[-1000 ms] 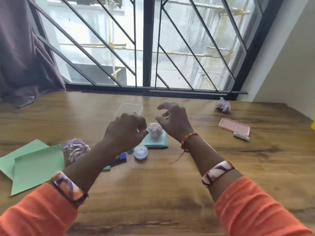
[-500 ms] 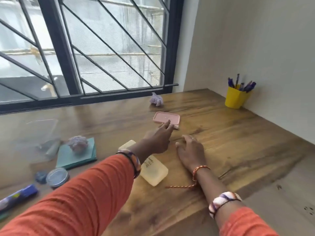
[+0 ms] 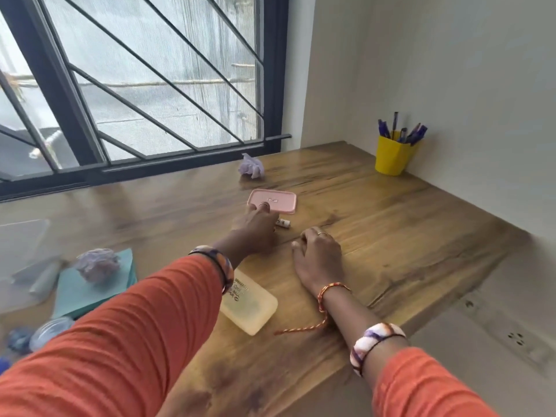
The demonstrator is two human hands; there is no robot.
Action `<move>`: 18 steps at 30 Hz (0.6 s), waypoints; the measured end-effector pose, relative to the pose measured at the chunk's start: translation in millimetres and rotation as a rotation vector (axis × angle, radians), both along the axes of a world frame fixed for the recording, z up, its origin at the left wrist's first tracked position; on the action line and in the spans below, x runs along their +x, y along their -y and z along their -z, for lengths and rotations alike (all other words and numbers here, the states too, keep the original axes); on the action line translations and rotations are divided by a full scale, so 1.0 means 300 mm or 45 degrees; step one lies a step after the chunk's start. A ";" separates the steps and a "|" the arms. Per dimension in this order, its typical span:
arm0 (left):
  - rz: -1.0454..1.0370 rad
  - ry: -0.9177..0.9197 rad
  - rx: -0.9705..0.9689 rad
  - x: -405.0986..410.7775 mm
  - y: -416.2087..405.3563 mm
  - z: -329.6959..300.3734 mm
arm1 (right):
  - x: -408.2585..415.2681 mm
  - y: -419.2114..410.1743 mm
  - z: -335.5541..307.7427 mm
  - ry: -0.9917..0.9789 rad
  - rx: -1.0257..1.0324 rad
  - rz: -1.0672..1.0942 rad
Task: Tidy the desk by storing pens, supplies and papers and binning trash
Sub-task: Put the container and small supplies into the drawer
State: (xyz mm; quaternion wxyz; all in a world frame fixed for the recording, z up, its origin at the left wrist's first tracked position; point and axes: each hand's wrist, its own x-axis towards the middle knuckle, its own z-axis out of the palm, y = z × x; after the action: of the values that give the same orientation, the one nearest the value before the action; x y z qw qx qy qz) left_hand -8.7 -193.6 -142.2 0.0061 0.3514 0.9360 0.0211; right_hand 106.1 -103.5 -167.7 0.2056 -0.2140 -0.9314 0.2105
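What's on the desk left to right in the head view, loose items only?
Crumpled paper on teal pad → yellowish case → pink lid, left hand touching it → right hand → yellow pen cup.

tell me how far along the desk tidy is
Done: pens stand in the yellow cup. In hand: the left hand reaches the pink lid, fingertips on its near edge; the right hand rests on the desk. Left: crumpled paper by the window, another on the teal pad, the small white tube and the yellowish container.
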 end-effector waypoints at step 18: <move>-0.468 -0.019 0.301 -0.065 0.623 -0.408 | -0.124 0.039 -0.066 0.059 0.032 0.178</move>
State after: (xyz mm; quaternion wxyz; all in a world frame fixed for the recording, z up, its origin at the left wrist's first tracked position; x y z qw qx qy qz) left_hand -28.1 -380.5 -19.8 -0.0461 0.1731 0.9754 0.1287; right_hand 69.0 -115.2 -147.9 0.2007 -0.2806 -0.9214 0.1790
